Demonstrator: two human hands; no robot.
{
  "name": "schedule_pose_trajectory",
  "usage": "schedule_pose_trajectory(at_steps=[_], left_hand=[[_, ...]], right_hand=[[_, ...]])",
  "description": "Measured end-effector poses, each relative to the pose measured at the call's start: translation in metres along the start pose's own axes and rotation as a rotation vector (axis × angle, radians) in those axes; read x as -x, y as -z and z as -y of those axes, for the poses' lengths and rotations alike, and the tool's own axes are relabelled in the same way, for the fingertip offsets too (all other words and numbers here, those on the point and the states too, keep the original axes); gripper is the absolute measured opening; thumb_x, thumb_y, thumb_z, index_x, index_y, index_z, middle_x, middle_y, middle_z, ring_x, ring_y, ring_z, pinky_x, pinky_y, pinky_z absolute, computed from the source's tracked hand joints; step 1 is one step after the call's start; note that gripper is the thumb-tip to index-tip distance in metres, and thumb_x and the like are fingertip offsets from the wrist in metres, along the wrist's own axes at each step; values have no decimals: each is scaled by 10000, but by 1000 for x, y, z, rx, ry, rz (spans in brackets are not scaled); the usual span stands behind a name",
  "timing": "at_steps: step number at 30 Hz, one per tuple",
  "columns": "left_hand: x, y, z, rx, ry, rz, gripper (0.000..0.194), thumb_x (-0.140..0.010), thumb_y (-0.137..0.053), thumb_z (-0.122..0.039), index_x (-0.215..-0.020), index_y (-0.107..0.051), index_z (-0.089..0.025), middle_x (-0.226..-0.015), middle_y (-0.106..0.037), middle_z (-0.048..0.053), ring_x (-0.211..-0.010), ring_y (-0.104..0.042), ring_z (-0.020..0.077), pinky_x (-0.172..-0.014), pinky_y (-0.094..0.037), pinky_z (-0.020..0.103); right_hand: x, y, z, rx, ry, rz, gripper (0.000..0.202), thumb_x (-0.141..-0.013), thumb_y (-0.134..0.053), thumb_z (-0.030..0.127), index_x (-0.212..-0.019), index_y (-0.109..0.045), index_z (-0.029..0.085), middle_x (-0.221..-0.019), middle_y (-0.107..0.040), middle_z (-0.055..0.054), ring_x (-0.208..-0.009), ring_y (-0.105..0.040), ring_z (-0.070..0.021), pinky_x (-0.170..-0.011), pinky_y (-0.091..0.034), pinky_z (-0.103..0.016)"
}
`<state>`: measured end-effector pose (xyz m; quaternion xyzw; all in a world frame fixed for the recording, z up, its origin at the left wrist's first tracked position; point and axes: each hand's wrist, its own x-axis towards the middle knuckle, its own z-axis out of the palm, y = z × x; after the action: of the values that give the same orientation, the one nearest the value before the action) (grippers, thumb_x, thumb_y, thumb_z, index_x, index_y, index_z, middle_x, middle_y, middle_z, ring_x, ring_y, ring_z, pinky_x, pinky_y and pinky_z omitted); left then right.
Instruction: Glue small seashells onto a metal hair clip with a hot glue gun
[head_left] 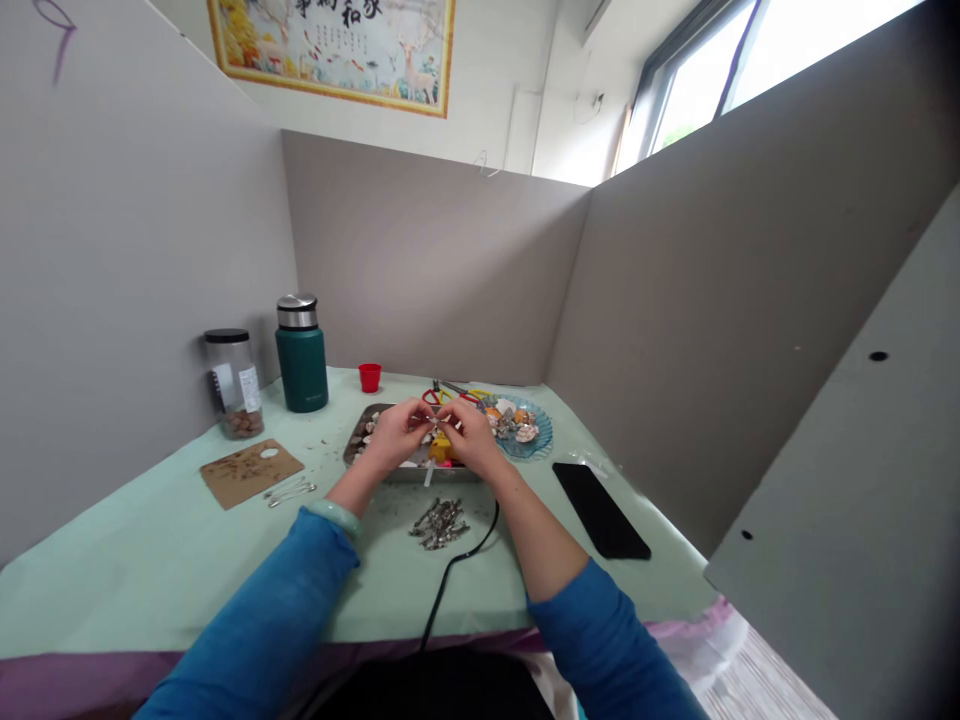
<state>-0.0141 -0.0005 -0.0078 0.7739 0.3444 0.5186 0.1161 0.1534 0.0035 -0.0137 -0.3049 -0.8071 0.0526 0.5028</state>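
My left hand [403,435] and my right hand [469,437] meet fingertip to fingertip over a metal tray [354,450], both pinching. Between the fingertips is a small pale thing, too tiny to make out. Inside the tray, partly hidden by my hands, lies a yellow glue gun [441,450] with a whitish glue stick [429,474] poking out toward me. Pale shells [367,428] fill the tray's left part. On the table nearer to me is a loose pile of small silvery metal pieces [439,523].
Behind the tray lie pliers [450,390]; a blue plate [544,430] of shells stands right. A phone [600,510], black cord [450,575], cardboard piece [244,475], safety pins [291,491], red cup [370,377], green flask [301,360] and jar [236,385] surround them. Grey partitions [435,260] enclose the table.
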Motion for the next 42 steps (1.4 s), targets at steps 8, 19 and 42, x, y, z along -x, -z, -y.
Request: schedule_pose_trajectory(at_steps=[8, 19, 42], left_hand=[[1, -1, 5, -17, -3, -5, 64, -761, -571, -251, -786, -586, -194, -760, -614, 30, -701, -565, 161, -659, -445, 260], [1, 0, 1, -6, 3, -16, 78, -743, -585, -273, -770, -598, -200, -746, -613, 25, -679, -554, 158, -654, -440, 258], [0, 4, -7, 741, 503, 86, 316, -613, -764, -316, -834, -621, -141, -756, -658, 24, -682, -635, 142, -733, -514, 310]], right_hand=[[0, 0, 0, 25, 11, 2, 88, -825, -505, 186, -870, -580, 199, -862, -582, -46, -761, -529, -166, -703, -422, -285], [1, 1, 3, 67, 6, 11, 102, -833, -499, 192, -896, -579, 206, -908, -587, -57, -763, -535, -170, -708, -423, -294], [-1, 2, 3, -200, -173, 45, 160, -831, -551, 337, -896, -605, 202, -806, -627, -26, -667, -554, -144, -607, -455, -256]])
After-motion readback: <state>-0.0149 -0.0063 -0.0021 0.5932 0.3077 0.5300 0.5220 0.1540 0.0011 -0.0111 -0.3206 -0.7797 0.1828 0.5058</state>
